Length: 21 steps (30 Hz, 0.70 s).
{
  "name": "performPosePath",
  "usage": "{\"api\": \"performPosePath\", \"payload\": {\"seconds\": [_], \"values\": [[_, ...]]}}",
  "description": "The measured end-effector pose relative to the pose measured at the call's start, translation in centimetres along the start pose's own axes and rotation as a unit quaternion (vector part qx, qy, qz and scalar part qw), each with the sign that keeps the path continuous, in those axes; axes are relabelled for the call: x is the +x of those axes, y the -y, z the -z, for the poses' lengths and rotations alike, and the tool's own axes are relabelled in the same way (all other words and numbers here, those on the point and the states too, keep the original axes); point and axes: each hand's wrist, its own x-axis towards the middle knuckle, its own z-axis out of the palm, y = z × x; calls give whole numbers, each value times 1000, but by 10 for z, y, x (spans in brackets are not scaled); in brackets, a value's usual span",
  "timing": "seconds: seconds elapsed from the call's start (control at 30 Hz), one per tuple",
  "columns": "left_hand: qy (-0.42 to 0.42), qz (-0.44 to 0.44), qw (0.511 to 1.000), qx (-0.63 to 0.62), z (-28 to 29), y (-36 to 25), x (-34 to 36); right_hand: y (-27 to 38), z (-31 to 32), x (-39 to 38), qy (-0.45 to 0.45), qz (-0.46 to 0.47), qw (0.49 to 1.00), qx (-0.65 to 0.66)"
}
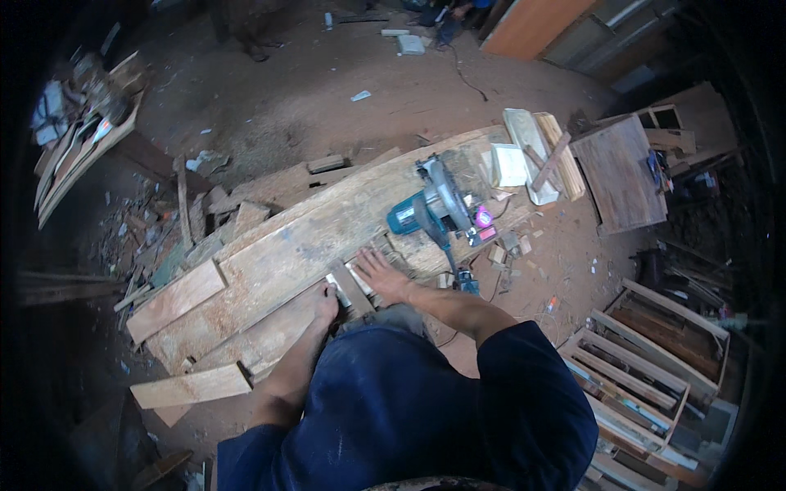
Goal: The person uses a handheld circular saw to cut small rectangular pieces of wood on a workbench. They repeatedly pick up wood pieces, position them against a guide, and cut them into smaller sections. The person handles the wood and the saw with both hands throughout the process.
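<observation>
Brown wood, a short strip (352,288), appears to cross paler wood (337,290) at the near edge of the plank desk (286,237). Laying it there looks done; any cutting or fixing seems left, with the circular saw (442,200) unheld to the right. The right hand (380,275) spreads flat; the left hand (326,304) curls, its grip impossible to tell. The torso (393,385) crowds the strip's near end.

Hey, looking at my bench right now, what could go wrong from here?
The circular saw lies on the bench not far from your right hand, so an arm might bump it. The brown wood strip between that hand and your left hand could slip, since I see no clamp on it. Wood offcuts litter the floor right of the bench and might trip you.
</observation>
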Motion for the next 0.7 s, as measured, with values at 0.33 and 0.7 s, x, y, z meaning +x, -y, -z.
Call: {"api": "performPosePath", "payload": {"seconds": [0.33, 0.7], "values": [[92, 42, 979, -177, -1, 6, -32, -7, -12, -20, -124, -136, 891, 414], [197, 152, 935, -254, -5, -11, -15, -68, -79, -4, -227, -382, 680, 583]]}}
